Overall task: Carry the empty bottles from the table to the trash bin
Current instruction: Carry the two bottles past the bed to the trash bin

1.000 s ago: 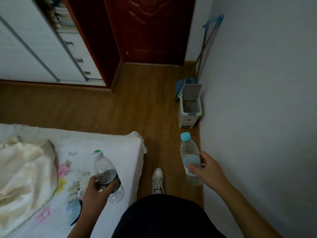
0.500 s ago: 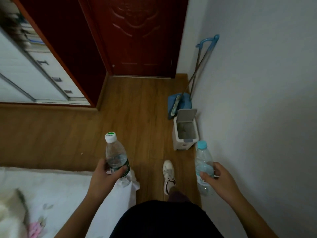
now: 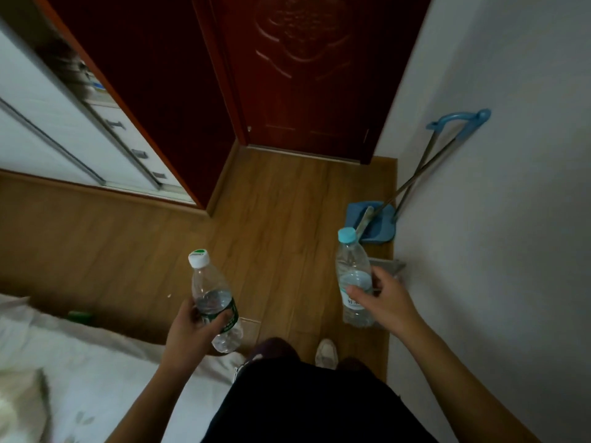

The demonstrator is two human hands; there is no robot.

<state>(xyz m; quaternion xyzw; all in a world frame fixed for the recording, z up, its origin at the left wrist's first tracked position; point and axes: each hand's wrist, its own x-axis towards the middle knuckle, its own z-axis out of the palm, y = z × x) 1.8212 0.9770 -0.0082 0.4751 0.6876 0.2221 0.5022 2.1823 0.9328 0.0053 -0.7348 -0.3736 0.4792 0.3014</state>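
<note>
Both bottles lifted, none binned. Left hand fingers wrap the green-label bottle; right hand fingers wrap the blue-cap bottle. Trash bin lies just beyond, mostly hidden.

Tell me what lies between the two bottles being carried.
In the head view, only bare wooden floor shows between the white-capped bottle in the left hand and the blue-capped bottle in the right hand.
</note>
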